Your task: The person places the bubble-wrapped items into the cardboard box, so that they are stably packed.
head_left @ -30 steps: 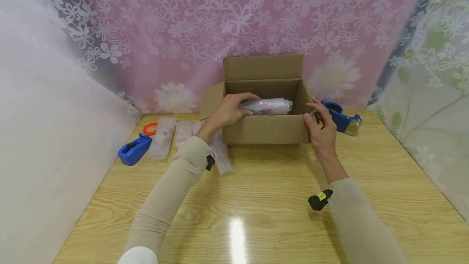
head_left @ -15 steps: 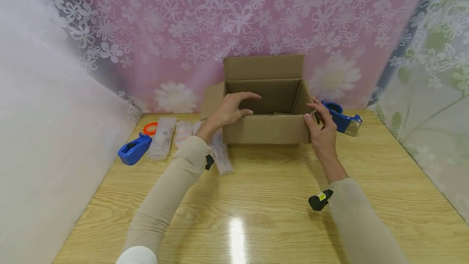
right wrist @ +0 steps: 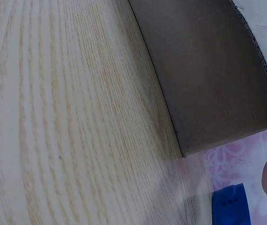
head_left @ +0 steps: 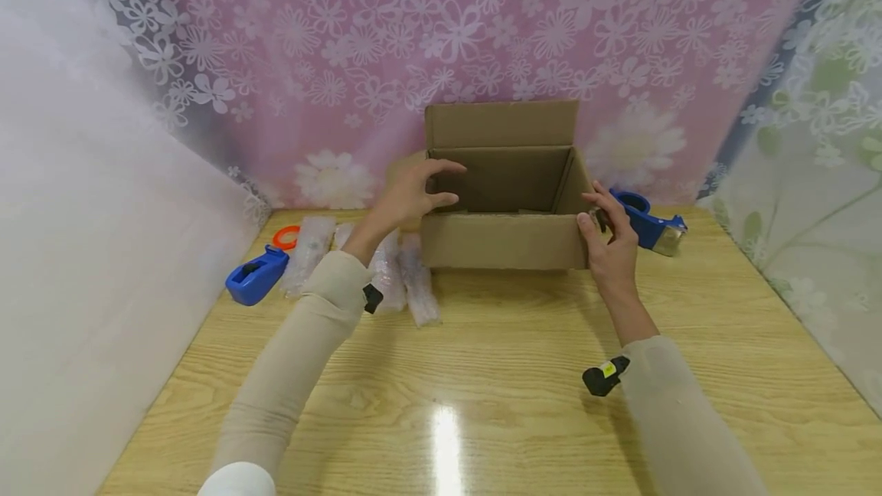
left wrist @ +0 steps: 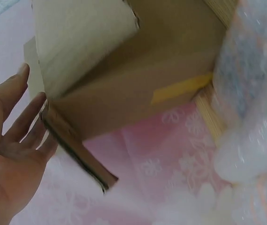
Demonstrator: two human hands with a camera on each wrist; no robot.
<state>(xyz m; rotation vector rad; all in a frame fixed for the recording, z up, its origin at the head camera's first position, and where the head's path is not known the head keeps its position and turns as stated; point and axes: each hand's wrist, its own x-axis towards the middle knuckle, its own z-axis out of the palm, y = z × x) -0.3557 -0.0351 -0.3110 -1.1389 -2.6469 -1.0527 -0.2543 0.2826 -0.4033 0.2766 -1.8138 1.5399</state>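
An opened cardboard box [head_left: 504, 242] stands at the back of the table, its rear flap [head_left: 501, 124] raised. My left hand [head_left: 412, 190] is at the box's left rim, thumb and fingers spread apart with nothing between them. The left wrist view shows this left hand [left wrist: 13, 150] beside a folded-out side flap [left wrist: 77, 145]. At the front right corner, my right hand [head_left: 610, 243] holds the box, thumb on the front edge and fingers over the right side. The front wall hides whatever lies on the box's floor.
Several bubble-wrapped packets [head_left: 418, 289] lie left of the box, partly behind my left forearm. Farther left are an orange ring [head_left: 285, 236] and a small blue tape dispenser [head_left: 256, 275]. A larger blue tape dispenser [head_left: 651, 228] sits right of the box. A floral curtain [head_left: 482, 37] hangs behind.
A bubble-wrapped packet held by my left hand in the box's opening was let go and dropped out of sight inside. My left hand then moved left to the rim; the right hand stayed.
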